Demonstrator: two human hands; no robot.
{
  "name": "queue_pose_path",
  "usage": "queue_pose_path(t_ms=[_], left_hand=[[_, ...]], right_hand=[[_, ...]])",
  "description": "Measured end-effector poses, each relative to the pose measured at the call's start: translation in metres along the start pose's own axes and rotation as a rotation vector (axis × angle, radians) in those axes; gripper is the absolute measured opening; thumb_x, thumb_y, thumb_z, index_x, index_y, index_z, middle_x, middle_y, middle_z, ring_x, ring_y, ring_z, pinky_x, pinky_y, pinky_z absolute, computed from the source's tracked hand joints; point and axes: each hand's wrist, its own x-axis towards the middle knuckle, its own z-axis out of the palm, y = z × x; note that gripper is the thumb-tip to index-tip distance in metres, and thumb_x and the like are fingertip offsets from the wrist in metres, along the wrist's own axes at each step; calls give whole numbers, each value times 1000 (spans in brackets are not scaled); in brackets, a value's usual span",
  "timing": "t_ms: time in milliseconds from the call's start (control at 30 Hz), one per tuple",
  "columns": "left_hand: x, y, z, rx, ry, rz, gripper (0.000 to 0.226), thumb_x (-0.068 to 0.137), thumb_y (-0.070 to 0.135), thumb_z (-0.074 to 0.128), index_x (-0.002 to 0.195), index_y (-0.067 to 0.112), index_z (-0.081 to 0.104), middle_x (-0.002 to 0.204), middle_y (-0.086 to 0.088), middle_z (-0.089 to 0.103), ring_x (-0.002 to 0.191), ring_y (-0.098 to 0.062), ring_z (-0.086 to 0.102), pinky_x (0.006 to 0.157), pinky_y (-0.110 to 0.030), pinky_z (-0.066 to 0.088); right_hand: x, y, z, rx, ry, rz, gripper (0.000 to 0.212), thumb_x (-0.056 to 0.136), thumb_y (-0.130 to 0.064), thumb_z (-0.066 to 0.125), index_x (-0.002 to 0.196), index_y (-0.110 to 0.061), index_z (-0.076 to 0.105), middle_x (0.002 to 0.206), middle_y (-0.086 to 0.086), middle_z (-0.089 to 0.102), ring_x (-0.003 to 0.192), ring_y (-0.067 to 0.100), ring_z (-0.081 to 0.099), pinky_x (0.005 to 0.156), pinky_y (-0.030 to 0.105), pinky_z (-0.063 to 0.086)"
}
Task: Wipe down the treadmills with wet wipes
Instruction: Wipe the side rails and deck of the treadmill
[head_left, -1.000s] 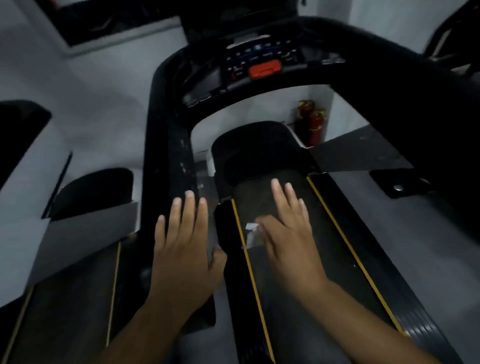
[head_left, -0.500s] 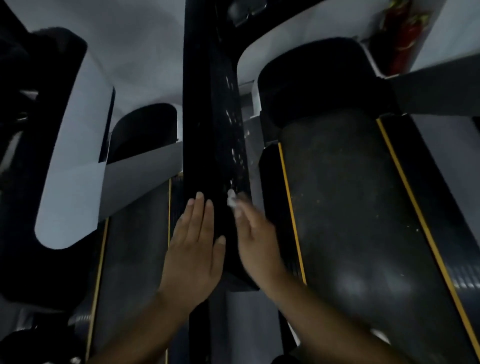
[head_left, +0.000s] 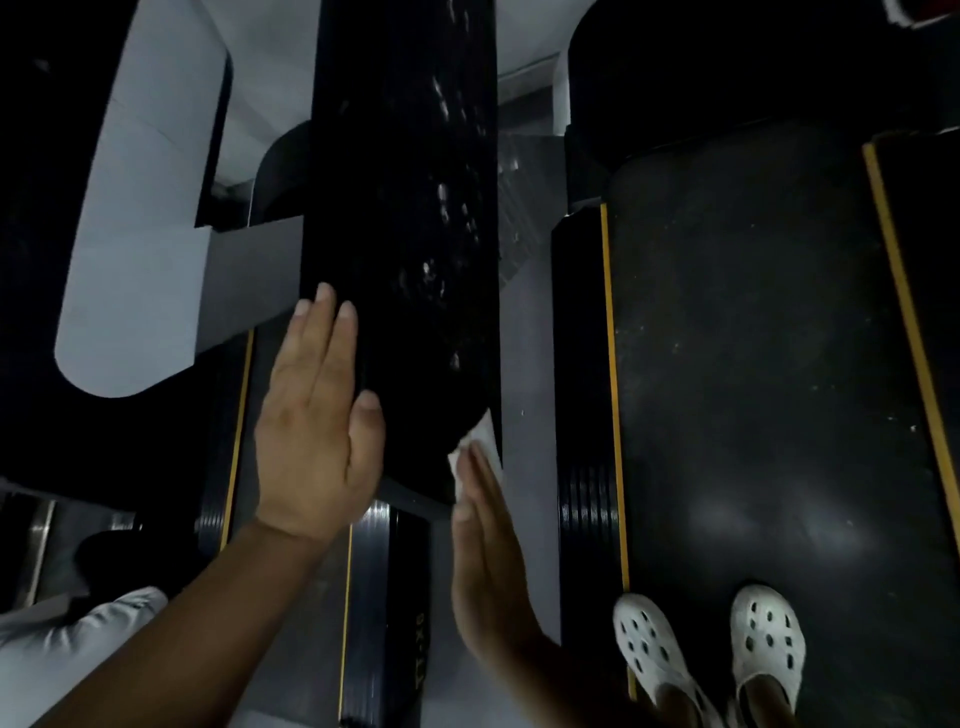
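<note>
Presently the step in hand appears to be wiping the black handrail (head_left: 405, 208) that runs between two treadmills. To do it well, apply firm, even pressure, brace the rail from the opposite side, and carry the wipe along the full length in overlapping passes. These should cover the pale smears noted higher on the rail, well apart from the wipe. One risk is that a wipe pressed flat rather than gripped may slip or bunch. The left hand (head_left: 317, 431) is flat, fingers straight and together, laid against the rail's left face and holding nothing. The right hand (head_left: 488, 566) is flat with fingers straight, pressing the white wet wipe (head_left: 480, 441) against the rail's near right edge. The wipe lies under the right fingertips, partly showing beyond them, touching the rail's lower end.
</note>
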Motion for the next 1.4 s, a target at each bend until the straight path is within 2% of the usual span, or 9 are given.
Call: queue_pose_path(t_ms=[133, 333, 433, 600, 733, 867, 967, 1133, 1400], left_hand=[[-1, 0, 1, 10, 14, -5, 58, 102, 23, 30, 152, -6, 29, 161, -21, 25, 153, -34, 19, 125, -42, 19], [-2, -2, 5, -17, 56, 2, 57, 101, 21, 31, 152, -4, 31, 161, -21, 27, 153, -33, 20, 124, -42, 20], [-2, -2, 4, -29, 66, 22, 57, 100, 21, 32, 152, -4, 31, 161, -20, 28, 152, -33, 22, 124, -43, 21], [-2, -6, 6, -60, 72, 34, 55, 101, 20, 31, 150, -4, 34, 160, -19, 30, 152, -33, 24, 123, -45, 23], [-2, -5, 0, -82, 23, 22, 56, 102, 22, 32, 152, -1, 34, 163, -14, 26, 154, -26, 19, 125, -37, 17], [7, -13, -9, -223, -44, 1, 54, 103, 27, 31, 155, 10, 31, 165, -3, 22, 154, -14, 15, 124, -24, 13], [29, -21, -11, -336, -128, -38, 56, 102, 34, 29, 156, 24, 21, 167, 7, 13, 154, -6, 6, 123, -18, 6], [57, -28, -13, -338, -233, -60, 59, 102, 39, 30, 157, 30, 11, 167, 17, 2, 152, 2, -4, 123, -19, 1], [103, -28, -8, -294, -284, -95, 64, 97, 44, 25, 158, 29, 9, 167, 16, -2, 152, 2, -8, 125, -27, 0]], right_hand=[[65, -26, 3, 45, 17, 119, 44, 110, -28, 32, 153, -35, 26, 162, -25, 18, 150, -6, 13, 127, 33, 14], [21, -2, 1, 30, -139, -187, 57, 107, -53, 23, 160, -35, 12, 169, -10, 8, 156, 15, 7, 125, 53, 13], [52, -16, 0, 63, -61, 65, 49, 104, -57, 22, 150, -51, 10, 164, -29, 4, 151, -7, 1, 127, 43, 7], [-3, -19, 18, 12, -132, -248, 58, 108, -50, 23, 162, -31, 11, 169, -9, 5, 156, 16, 4, 126, 45, 11], [41, -27, 10, -13, -44, -26, 57, 102, -62, 22, 157, -50, 9, 165, -26, 4, 153, -1, 3, 126, 49, 9], [85, -83, 19, 50, -161, -134, 53, 104, -56, 17, 155, -42, 12, 166, -25, 4, 150, -7, 0, 126, 35, 3], [59, -56, 10, -4, -197, -209, 60, 101, -66, 16, 155, -42, 11, 165, -26, 4, 153, 1, 2, 126, 44, 7], [155, -87, 7, -157, -89, -116, 48, 111, -42, 18, 158, -32, 11, 166, -23, 0, 148, -10, -6, 127, 35, 1], [174, -86, 1, -198, -159, -198, 57, 105, -57, 12, 158, -36, 6, 165, -26, -7, 150, -5, -11, 127, 38, 0]])
